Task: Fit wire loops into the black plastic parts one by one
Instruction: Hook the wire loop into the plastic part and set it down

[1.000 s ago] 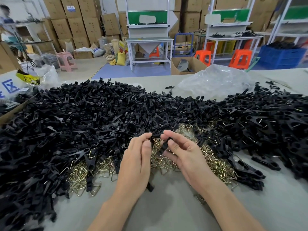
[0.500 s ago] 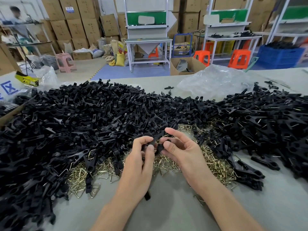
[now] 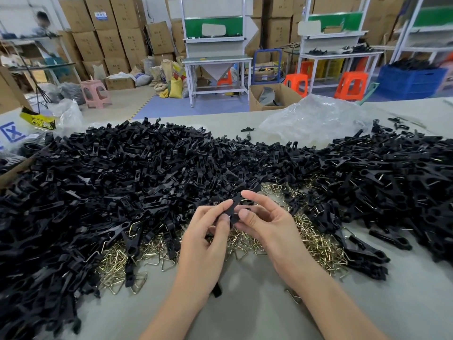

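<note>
Above the wire loops [image 3: 318, 244], the left hand [image 3: 206, 236] and right hand [image 3: 267, 224] pinched one black plastic part [image 3: 233, 212]; we judged a fingertip slip could drop it there.

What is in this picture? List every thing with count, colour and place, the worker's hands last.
black plastic parts: countless, black, heaped across the table
held part: one, black, pinched between both hands
wire loops: many, brass-coloured, piled on the table under the hands
table: one, grey, foreground
plastic bag: one, clear, table's far right
cardboard boxes: many, brown, stacked at the back
orange stools: at least two, orange, floor behind, right
pink stool: one, pink, floor behind, left
crate: one, blue, floor far right
left hand: one, pinching the held part
right hand: one, pinching the held part
</note>
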A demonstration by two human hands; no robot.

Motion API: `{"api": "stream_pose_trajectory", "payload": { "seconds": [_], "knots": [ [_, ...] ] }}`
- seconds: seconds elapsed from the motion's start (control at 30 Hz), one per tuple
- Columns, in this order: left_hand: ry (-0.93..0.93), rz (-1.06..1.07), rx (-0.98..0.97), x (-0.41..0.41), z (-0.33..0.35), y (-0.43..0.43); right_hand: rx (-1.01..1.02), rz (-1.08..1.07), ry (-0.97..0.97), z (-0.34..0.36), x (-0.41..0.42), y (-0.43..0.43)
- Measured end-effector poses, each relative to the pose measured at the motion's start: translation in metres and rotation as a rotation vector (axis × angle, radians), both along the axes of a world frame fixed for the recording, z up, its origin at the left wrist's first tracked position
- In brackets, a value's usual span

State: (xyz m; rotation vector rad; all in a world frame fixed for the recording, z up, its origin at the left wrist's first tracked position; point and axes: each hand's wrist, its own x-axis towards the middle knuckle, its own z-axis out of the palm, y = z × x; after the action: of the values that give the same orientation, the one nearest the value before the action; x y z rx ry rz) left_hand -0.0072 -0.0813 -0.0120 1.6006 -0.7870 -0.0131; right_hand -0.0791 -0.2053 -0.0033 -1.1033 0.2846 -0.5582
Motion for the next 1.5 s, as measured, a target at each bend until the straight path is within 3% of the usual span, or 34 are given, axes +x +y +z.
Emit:
{"api": "stream_pose_trajectory", "payload": {
  "seconds": [0.77,1.03,1.2,1.3,1.4,1.5],
  "knots": [
    [0.044,-0.059,-0.010,0.001,-0.002,0.001,0.024,-0.017,0.000,0.003,-0.002,0.000],
    [-0.252,0.004,0.227,-0.001,-0.005,0.000,0.078,-0.057,-0.043,-0.002,-0.001,-0.006],
    [-0.277,0.095,0.156,0.003,-0.003,0.000,-0.008,0.011,-0.030,0.001,-0.004,-0.006],
    [-0.235,0.152,0.124,0.007,-0.003,0.002,-0.304,-0.102,0.039,0.002,-0.011,-0.012],
    [-0.139,0.211,0.073,0.012,-0.005,0.002,-1.011,-0.344,0.282,-0.004,-0.018,-0.018],
    [-0.060,0.236,0.062,0.016,-0.008,0.002,-1.477,-0.146,0.670,-0.016,-0.016,-0.017]
  ]
}}
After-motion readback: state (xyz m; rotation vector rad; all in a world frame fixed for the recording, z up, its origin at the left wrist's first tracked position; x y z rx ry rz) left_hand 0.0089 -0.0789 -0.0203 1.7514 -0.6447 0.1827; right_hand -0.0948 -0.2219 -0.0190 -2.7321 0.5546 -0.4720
